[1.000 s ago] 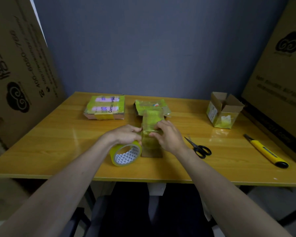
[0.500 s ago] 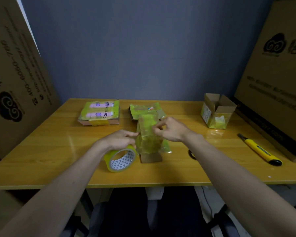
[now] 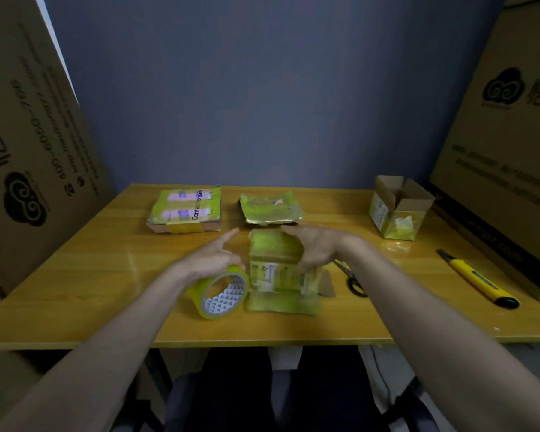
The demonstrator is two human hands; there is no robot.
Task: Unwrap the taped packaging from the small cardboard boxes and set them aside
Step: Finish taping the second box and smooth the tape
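A small cardboard box [image 3: 276, 269] wrapped in yellow-green tape stands upright at the middle of the wooden table [image 3: 91, 275]. My right hand [image 3: 317, 247] grips its top and right side, fingers curled over it. My left hand [image 3: 214, 258] sits just left of the box above a roll of yellow tape [image 3: 222, 294], index finger stretched out; the other fingers rest on the roll. Two more taped flat boxes lie behind: one [image 3: 186, 210] at the back left, one [image 3: 272, 208] at the back middle.
An open small box [image 3: 398, 210] stands at the back right. Black scissors [image 3: 353, 280] lie right of the held box, and a yellow utility knife [image 3: 477, 282] lies further right. Large cardboard cartons [image 3: 28, 135] flank the table on both sides.
The box has been turned and now stands taller, with its labelled face toward me. My right hand moved onto its top and right side; my left hand let go and extended its index finger.
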